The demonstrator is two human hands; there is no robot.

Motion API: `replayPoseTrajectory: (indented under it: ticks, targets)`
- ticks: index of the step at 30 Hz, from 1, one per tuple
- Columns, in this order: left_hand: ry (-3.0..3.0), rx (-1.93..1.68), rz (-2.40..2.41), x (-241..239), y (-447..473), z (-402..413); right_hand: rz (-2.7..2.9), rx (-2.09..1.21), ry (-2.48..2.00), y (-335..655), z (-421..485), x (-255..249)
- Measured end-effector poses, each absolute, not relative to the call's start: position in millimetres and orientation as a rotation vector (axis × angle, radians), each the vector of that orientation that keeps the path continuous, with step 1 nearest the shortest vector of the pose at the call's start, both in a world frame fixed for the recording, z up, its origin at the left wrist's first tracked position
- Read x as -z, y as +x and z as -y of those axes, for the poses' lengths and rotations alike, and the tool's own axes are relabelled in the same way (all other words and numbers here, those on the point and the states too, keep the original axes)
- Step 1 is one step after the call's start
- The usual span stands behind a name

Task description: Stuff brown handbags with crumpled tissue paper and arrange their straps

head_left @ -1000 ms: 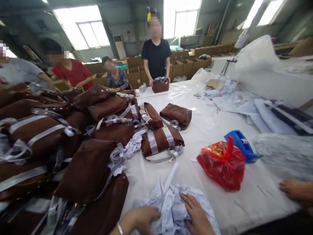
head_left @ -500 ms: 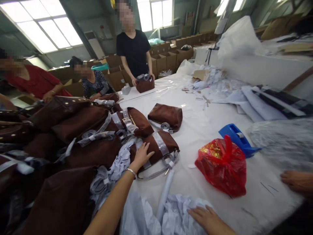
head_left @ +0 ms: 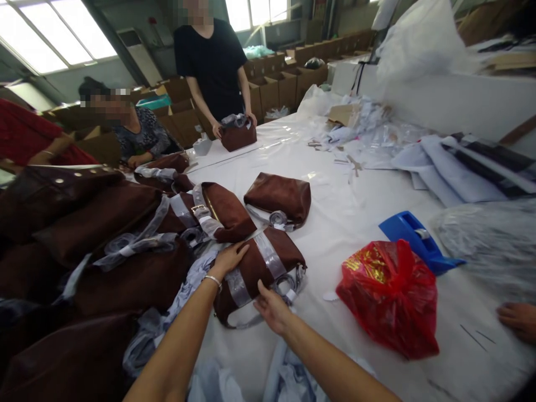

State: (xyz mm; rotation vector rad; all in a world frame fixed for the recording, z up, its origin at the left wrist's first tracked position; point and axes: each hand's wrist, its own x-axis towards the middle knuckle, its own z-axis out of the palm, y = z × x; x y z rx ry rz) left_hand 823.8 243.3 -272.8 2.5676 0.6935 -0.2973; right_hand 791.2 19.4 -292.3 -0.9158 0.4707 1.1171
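Observation:
A brown handbag (head_left: 268, 262) with grey wrapped straps lies on the white table (head_left: 360, 206) in front of me. My left hand (head_left: 228, 259), with a bracelet at the wrist, grips the bag's left edge, fingers curled over it. At the bag's near edge my right hand (head_left: 272, 307) touches the wrapped handle loop (head_left: 251, 319), fingers bent on it. Crumpled pale tissue paper (head_left: 293, 379) lies under my arms at the table's near edge.
A heap of brown bags (head_left: 96, 223) fills the left side. A red plastic bag (head_left: 391, 296) and a blue tape dispenser (head_left: 414, 237) lie at right. Another brown bag (head_left: 280, 195) sits beyond. A person in black (head_left: 213, 61) handles a bag at the far end; another person's hand (head_left: 519, 321) rests at right.
My right hand has left the tissue paper and reached forward to the bag's handle. My left hand has slid to the bag's left edge. My head has moved closer.

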Motion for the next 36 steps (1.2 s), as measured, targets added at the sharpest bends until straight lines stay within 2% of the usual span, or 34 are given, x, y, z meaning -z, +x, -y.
replayPoseTrajectory:
  ticks: [7, 14, 19, 24, 27, 36]
  targets:
    - [2.427, 0.244, -0.727, 254.9, 813.0, -227.1, -0.372, -0.840, -0.994, 779.3, -21.9, 267.0]
    - [2.212, 0.046, -0.692, 209.7, 771.6, -187.7, -0.045, -0.508, -1.283, 782.2, 29.6, 202.0]
    - [1.525, -0.045, -0.642, 204.8, 717.8, -135.9, 0.389, -0.391, -1.653, 792.9, 71.4, 137.5]
    - [1.101, -0.114, -0.540, 221.6, 675.0, -73.7, 0.683, -0.239, -1.777, 779.7, 97.6, 95.9]
    - [0.987, -0.172, -0.551, 226.0, 659.3, -44.7, 0.770, -0.224, -1.788, 764.4, 104.9, 82.5]
    - [0.990, -0.359, -0.494, 198.7, 640.1, -12.6, 1.148, 0.195, -1.983, 695.0, 123.8, 79.8]
